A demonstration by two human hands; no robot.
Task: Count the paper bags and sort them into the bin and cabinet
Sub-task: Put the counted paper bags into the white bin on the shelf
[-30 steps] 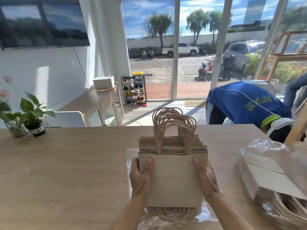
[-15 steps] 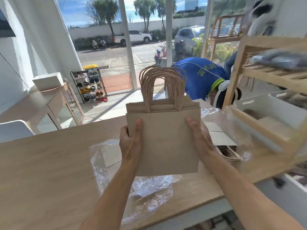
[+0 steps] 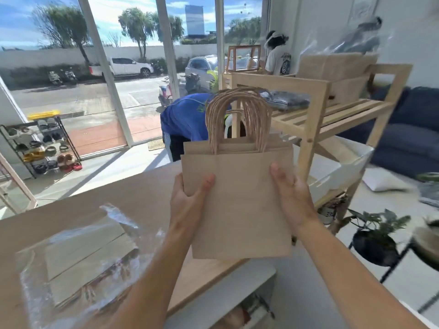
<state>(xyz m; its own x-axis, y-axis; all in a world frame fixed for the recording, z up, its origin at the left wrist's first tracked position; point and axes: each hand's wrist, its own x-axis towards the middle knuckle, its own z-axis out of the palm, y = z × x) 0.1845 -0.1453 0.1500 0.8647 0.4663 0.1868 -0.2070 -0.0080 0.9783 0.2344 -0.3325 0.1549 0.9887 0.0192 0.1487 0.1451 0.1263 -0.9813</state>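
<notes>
- A plastic-wrapped pack of flat bags (image 3: 88,260) lies on the wooden table (image 3: 133,193) at the left, apparently set aside and not yet handled
- The left hand (image 3: 190,200) clasps the left edge of the stack of paper bags (image 3: 240,205), thumb across the front face; pinching the edge likely keeps the sheets squared
- The stack is held upright in the air past the table's right end, twisted handles (image 3: 237,119) uppermost
- The right hand (image 3: 291,198) grips the opposite edge the same way; two-sided support suits carrying
- The wooden shelf unit (image 3: 320,110) stands just beyond, holding a white bin (image 3: 339,172) on a lower level; probably the destination

Both hands (image 3: 190,203) gripping paper bags (image 3: 240,200), above table (image 3: 142,195)
</notes>
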